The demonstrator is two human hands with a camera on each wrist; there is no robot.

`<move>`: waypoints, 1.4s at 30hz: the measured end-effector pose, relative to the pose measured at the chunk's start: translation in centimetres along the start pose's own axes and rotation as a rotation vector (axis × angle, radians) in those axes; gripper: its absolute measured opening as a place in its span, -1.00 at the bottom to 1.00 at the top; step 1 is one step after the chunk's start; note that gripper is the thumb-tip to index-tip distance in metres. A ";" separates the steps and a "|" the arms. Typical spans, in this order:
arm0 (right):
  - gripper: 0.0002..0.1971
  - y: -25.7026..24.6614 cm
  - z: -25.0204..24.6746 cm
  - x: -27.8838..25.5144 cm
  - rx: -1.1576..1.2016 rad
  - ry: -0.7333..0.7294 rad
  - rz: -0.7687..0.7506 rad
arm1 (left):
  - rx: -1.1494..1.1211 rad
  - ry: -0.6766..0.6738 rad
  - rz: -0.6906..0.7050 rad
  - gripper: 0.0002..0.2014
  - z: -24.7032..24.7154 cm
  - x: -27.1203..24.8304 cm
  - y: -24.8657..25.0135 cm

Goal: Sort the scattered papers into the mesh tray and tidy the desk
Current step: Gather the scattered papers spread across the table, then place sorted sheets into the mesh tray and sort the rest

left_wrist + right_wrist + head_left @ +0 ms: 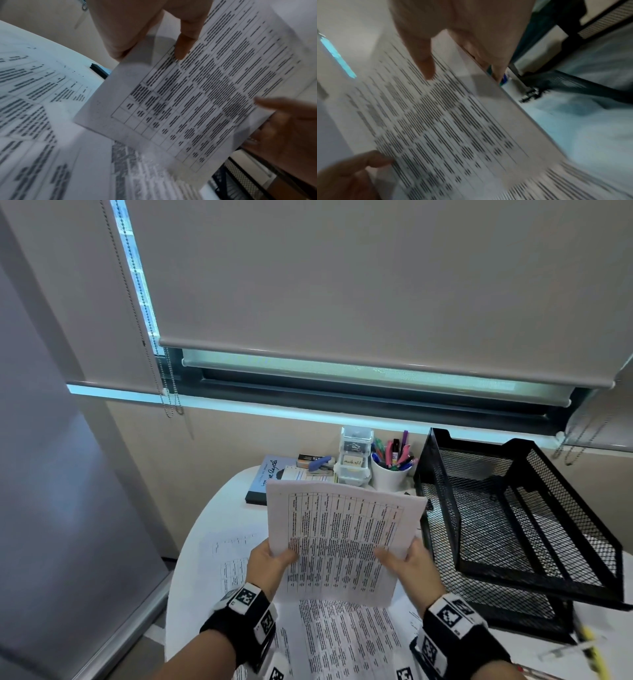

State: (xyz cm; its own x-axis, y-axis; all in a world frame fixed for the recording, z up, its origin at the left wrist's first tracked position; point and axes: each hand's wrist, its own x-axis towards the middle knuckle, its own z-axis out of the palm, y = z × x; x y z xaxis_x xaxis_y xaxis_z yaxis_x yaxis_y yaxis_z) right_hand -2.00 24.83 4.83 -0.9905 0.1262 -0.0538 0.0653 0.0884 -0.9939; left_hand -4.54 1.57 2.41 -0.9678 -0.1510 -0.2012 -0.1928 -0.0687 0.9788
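I hold a printed sheet [342, 539] with a dense table up above the white desk [219, 508]. My left hand [270, 559] pinches its left edge, thumb on top. My right hand [407, 559] pinches its right edge the same way. The sheet [197, 94] fills the left wrist view, and the right wrist view shows the same sheet [453, 128], blurred. More printed papers [342, 642] lie flat on the desk beneath my hands. The black mesh tray [513, 580], a two-tier stack, stands to the right; I see no paper in its top tier.
At the back of the desk are a white cup of pens [392, 470], a small clear drawer box [354, 457], a stapler [320, 465] and a blue book [270, 479]. A yellow pen [591, 642] lies at the right front. A wall and window blind [342, 285] rise behind.
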 end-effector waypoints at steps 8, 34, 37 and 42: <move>-0.78 5.6 0.2 -0.1 -0.238 0.011 0.204 | 0.465 -0.156 -0.041 -0.79 -1.0 0.0 -4.0; -0.46 -5.8 -24.7 -1.2 -0.785 0.197 0.281 | 0.316 -0.589 -0.195 -0.46 24.5 -7.2 6.4; -0.45 -5.3 -26.1 -0.6 -0.874 0.236 0.292 | 0.453 -0.541 -0.129 -0.52 26.6 -7.1 5.9; -0.53 -3.8 -26.7 0.8 -0.974 0.276 0.229 | 1.051 -0.368 0.253 -0.31 28.2 -6.7 5.4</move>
State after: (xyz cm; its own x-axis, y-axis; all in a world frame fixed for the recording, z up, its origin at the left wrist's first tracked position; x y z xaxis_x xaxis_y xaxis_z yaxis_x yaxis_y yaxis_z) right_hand 0.15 51.01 11.11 -0.8882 0.4514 -0.0858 0.4392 0.7790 -0.4476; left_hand -3.66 30.02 10.10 -0.9533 0.2671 -0.1407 0.1422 0.8083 0.5713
